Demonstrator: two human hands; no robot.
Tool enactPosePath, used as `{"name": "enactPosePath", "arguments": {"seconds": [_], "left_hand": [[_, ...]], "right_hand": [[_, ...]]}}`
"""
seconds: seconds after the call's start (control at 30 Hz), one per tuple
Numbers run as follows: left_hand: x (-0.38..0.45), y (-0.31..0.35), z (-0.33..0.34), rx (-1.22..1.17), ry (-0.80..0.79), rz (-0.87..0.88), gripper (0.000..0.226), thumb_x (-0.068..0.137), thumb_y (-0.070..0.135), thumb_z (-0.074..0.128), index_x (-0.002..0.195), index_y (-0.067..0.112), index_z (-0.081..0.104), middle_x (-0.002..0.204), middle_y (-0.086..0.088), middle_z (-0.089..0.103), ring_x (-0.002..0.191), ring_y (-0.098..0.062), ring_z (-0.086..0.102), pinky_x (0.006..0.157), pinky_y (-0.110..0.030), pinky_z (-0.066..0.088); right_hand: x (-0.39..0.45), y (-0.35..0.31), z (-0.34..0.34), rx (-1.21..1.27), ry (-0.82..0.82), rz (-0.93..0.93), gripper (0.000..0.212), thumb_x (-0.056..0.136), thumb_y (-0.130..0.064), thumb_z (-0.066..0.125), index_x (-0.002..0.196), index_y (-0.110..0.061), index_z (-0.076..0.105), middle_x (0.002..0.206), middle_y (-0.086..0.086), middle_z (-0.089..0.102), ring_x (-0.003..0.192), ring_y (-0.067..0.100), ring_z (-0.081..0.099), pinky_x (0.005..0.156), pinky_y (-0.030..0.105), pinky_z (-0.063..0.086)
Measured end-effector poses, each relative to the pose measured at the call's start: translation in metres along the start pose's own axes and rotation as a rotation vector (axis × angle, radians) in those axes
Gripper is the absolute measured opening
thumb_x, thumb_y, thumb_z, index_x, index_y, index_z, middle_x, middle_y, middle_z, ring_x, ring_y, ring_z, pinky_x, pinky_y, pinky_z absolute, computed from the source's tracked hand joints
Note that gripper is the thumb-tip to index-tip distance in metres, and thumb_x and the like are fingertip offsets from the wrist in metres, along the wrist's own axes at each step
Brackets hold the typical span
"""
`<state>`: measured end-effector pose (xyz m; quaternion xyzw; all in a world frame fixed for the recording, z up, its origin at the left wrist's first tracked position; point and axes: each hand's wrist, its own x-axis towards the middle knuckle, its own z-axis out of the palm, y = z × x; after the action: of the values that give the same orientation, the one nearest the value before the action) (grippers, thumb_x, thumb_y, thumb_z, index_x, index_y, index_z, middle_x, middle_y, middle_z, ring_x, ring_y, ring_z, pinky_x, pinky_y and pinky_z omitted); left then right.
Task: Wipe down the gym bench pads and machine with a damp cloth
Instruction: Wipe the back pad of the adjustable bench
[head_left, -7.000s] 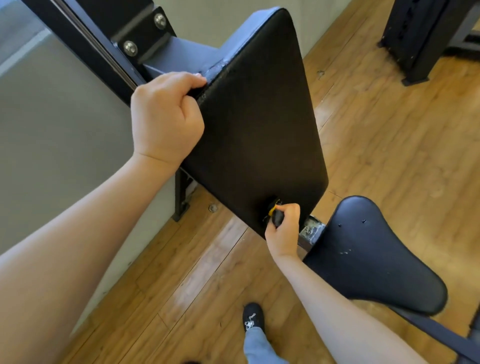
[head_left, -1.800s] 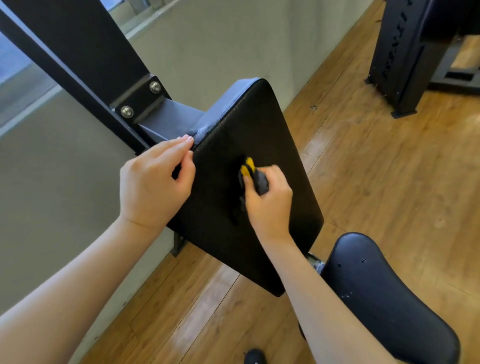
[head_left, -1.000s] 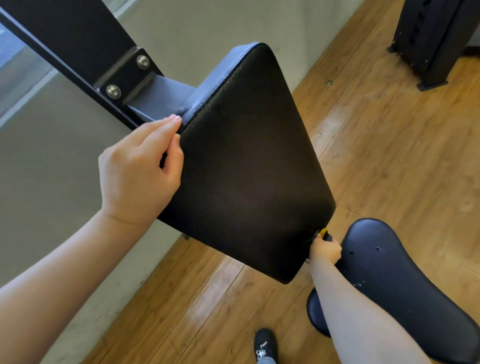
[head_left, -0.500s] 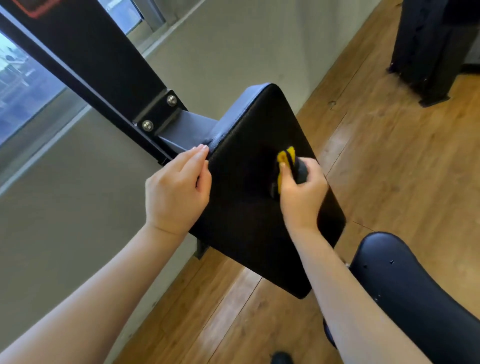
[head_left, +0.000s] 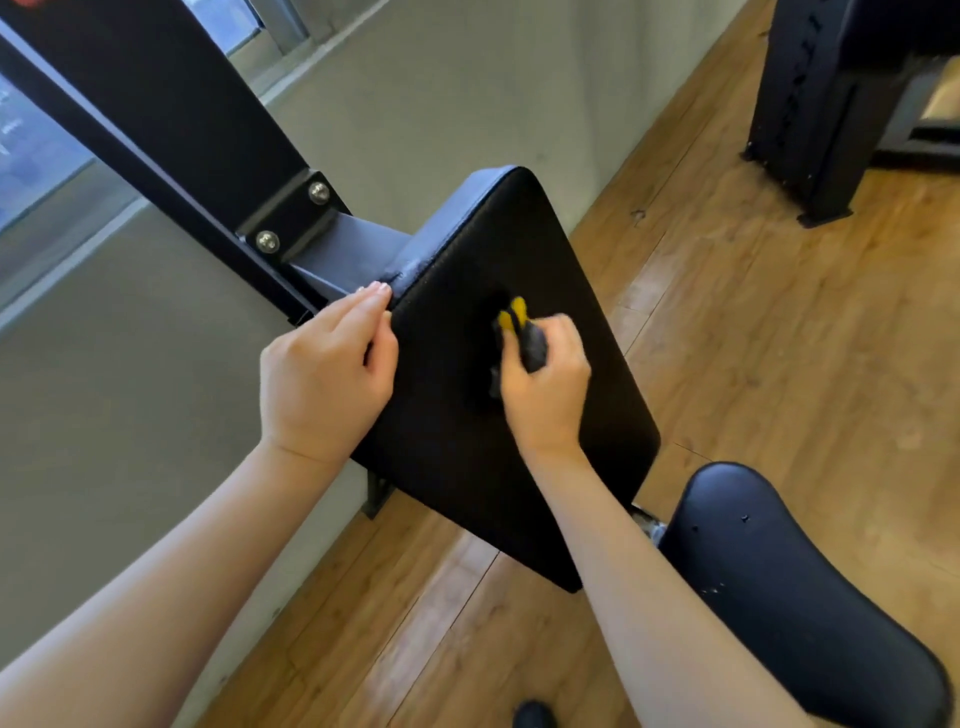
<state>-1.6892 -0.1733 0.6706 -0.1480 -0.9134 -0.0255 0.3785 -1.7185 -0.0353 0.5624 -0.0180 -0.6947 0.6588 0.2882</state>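
Observation:
A black padded back pad (head_left: 561, 457) tilts up from the machine's dark steel frame (head_left: 171, 135). My right hand (head_left: 545, 384) grips a bunched dark cloth with yellow trim (head_left: 519, 332) and presses it on the upper middle of the pad. My left hand (head_left: 327, 374) rests on the pad's left edge, its fingers lying along the top corner. The black seat pad (head_left: 789, 587) sits low at the right, with small nicks in its cover.
A grey wall with a window (head_left: 31, 156) runs along the left. Wooden flooring (head_left: 779, 338) spreads to the right. Another black machine base (head_left: 831, 114) stands at the top right. A dark shoe (head_left: 532, 716) shows at the bottom edge.
My right hand has stayed high on the pad with the cloth, shifting slightly left and down. One second ago it was at the pad's lower right corner. The left hand keeps its place.

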Motion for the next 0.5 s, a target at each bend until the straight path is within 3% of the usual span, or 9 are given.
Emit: {"name": "enactPosePath", "arguments": {"seconds": [0.13,0.3,0.4,0.5], "left_hand": [[0.000,0.000,0.000,0.015,0.007,0.006,0.026,0.090,0.011,0.050,0.101,0.005,0.073,0.103,-0.006,0.072,0.096,-0.012,0.066,0.078,-0.027,0.052],[-0.001,0.000,-0.001,0.005,0.002,-0.016,0.026,0.091,0.010,0.050,0.101,0.005,0.073,0.104,-0.005,0.071,0.098,-0.005,0.060,0.085,-0.020,0.046],[0.000,-0.001,-0.001,-0.008,-0.003,-0.036,0.026,0.091,0.010,0.050,0.102,0.004,0.073,0.104,-0.003,0.070,0.099,-0.004,0.059,0.089,-0.013,0.042],[-0.001,-0.001,-0.002,-0.017,0.004,-0.045,0.026,0.091,0.010,0.050,0.102,0.004,0.073,0.105,0.003,0.066,0.101,-0.001,0.057,0.092,-0.006,0.039]], "right_hand": [[-0.028,0.070,-0.033,-0.026,0.007,0.350,0.019,0.089,-0.009,0.060,0.073,-0.011,0.050,0.070,0.000,0.046,0.062,0.000,0.043,0.059,0.008,0.033],[-0.057,0.147,-0.060,-0.065,0.096,0.805,0.012,0.092,-0.016,0.055,0.083,-0.008,0.056,0.080,0.013,0.058,0.076,0.021,0.053,0.073,0.035,0.046],[-0.060,0.162,-0.065,-0.064,0.122,0.904,0.013,0.094,-0.018,0.053,0.097,-0.008,0.060,0.094,0.013,0.062,0.088,0.022,0.056,0.080,0.032,0.044],[-0.069,0.178,-0.073,-0.098,0.190,1.029,0.021,0.095,-0.020,0.052,0.104,-0.002,0.060,0.094,0.012,0.061,0.091,0.025,0.056,0.078,0.029,0.039]]}}
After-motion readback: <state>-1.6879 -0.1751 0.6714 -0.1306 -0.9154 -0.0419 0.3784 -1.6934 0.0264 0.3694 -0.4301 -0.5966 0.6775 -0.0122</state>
